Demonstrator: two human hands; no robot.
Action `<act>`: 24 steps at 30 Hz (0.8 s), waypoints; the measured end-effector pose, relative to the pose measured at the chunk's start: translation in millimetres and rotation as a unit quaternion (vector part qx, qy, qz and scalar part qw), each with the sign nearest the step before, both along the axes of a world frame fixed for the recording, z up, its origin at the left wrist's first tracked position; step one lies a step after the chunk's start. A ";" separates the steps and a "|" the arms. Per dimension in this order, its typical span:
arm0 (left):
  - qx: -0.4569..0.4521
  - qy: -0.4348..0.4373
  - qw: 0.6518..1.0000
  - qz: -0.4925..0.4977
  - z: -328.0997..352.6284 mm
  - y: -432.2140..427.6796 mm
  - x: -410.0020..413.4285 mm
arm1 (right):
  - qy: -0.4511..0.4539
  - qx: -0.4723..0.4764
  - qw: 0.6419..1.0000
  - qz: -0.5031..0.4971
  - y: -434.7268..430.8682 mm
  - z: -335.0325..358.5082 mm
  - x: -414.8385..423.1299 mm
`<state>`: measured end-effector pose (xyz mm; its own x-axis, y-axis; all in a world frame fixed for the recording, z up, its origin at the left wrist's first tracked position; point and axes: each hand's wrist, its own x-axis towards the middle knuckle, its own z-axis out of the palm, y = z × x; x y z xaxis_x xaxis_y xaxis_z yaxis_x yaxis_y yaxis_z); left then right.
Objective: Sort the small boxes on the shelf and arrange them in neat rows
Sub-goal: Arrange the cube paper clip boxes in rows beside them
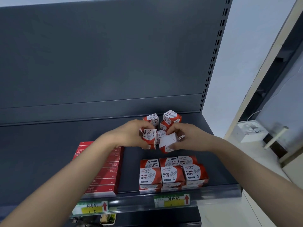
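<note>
A stack of flat red boxes is set at the shelf's left front. 1 paper-clip box is gripped by the left hand above mid-shelf; another, white underside up, is gripped by the right hand. 2 neat rows of paper-clip boxes are lined along the front edge, with loose ones behind.

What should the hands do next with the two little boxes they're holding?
Probably set them down behind the neat front rows, label up. The left hand grips one paper clip box and the right hand grips another showing its white underside, so that one likely needs turning first. More loose boxes wait at the back.
</note>
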<state>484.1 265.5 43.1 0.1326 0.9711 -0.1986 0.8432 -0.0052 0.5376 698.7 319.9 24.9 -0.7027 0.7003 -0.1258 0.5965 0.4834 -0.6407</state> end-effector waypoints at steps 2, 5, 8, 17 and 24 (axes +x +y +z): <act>-0.027 -0.012 1.000 -0.001 0.1 -6.4 -3.6 | 0.002 -0.034 0.999 0.004 -2.0 -0.3 0.6; -0.054 0.004 0.998 -0.033 -0.1 -13.4 -3.5 | 0.000 -0.078 0.997 0.011 -6.5 -3.0 2.1; -0.071 0.000 0.996 -0.056 3.1 -19.0 -1.4 | 0.019 -0.108 0.994 0.001 -10.4 -3.2 4.6; -0.080 0.007 0.989 -0.127 0.9 -23.0 8.8 | -0.076 0.042 0.996 0.010 -16.1 22.1 1.0; -0.129 -0.097 0.984 -0.072 -12.8 -21.1 1.4 | -0.144 0.081 0.981 0.097 -25.3 17.9 -21.7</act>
<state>485.6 244.4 30.3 0.3239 0.8599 -0.3945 0.7256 0.0418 0.6869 677.0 294.6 42.8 -0.7765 0.5843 -0.2359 0.6281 0.6877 -0.3642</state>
